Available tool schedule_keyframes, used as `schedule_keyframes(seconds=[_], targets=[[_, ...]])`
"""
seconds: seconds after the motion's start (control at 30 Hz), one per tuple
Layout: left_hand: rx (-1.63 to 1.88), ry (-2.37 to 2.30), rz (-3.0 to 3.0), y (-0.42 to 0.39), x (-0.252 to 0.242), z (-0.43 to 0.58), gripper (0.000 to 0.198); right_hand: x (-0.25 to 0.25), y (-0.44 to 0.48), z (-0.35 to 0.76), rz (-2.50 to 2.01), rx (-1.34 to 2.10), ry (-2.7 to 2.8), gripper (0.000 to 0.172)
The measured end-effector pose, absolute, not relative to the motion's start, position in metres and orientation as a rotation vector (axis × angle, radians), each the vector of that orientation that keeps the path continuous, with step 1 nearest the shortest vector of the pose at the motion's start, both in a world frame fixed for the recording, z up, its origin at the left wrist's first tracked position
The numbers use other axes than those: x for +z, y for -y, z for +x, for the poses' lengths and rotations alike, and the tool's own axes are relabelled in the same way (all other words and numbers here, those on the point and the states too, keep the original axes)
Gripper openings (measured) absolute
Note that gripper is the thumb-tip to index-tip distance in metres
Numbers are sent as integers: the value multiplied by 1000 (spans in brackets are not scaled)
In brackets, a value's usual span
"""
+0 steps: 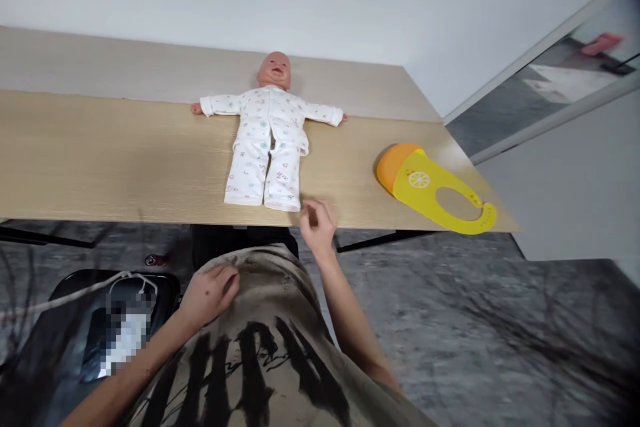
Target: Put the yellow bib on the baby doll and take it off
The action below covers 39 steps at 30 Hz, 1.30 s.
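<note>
A baby doll in white printed pyjamas lies on its back on the wooden table, arms spread, feet toward me. A yellow and orange silicone bib lies near the table's right corner. My right hand hovers at the table's near edge just right of the doll's feet, fingers loosely curled, holding nothing. My left hand rests flat against my shirt, fingers slightly bent, empty.
A black chair with a white cord and a blurred item on it stands at lower left. A small red object lies on the grey floor under the table. A white wall is behind, a glass partition to the right.
</note>
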<state>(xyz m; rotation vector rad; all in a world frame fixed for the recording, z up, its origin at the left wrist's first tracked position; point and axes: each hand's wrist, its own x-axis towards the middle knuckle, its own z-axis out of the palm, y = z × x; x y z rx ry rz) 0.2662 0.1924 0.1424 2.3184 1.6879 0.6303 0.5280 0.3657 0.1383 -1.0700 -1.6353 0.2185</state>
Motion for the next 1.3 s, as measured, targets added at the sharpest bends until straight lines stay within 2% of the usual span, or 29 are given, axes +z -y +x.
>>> schedule_keyframes(seconds=[0.13,0.23,0.4,0.7,1.1,1.23,1.3], targets=[[1067,-1692,2464,-253,155,299,28,135,-346,517,-1035,28,1682,21],[1150,-1747,2474,-287,157,303,40,130,-325,505,-993,-75,1795,26],[1066,-1843,2487,-305,138,292,53,122,-319,489,-1158,20,2005,41],[1059,-1967,2520,-307,125,292,54,118,-327,480,-1213,-25,2084,56],[805,-2056,2511,-326,159,315,32,125,-321,488,-1177,49,2086,47],[725,-2065,2510,-325,166,317,28,136,-311,516,-973,198,1899,50],[703,-2078,2508,-323,169,318,29,141,-308,548,-1021,260,1745,47]])
